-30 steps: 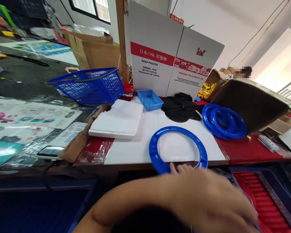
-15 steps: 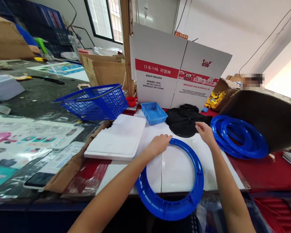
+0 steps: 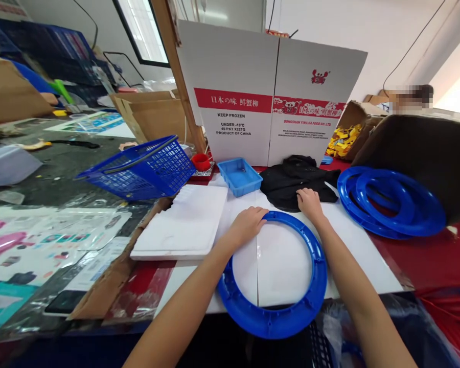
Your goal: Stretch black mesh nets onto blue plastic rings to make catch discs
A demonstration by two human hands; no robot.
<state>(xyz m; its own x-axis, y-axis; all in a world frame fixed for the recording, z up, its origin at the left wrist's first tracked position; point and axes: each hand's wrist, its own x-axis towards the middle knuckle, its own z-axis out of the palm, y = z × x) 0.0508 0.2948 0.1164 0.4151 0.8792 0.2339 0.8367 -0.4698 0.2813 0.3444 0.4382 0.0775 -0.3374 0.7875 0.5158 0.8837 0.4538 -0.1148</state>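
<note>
A large blue plastic ring (image 3: 279,317) lies flat on the white sheet (image 3: 283,260), its near edge overhanging the table front. My left hand (image 3: 247,225) curls over the ring's far left rim. Fingers bent, my right hand (image 3: 309,202) rests on the far right rim, right at the edge of a crumpled black cloth (image 3: 295,179). Both forearms reach across the ring from below.
A stack of blue rings (image 3: 391,202) lies at the right. A small blue tray (image 3: 239,176), a white foam board (image 3: 184,222), a blue basket (image 3: 138,168) and a printed white carton (image 3: 268,102) stand behind. A phone (image 3: 63,302) lies near the left front edge.
My left hand has closed onto the ring's far left rim. My right hand has drawn back from the black cloth onto the ring's far right rim. The camera moved closer and shifted.
</note>
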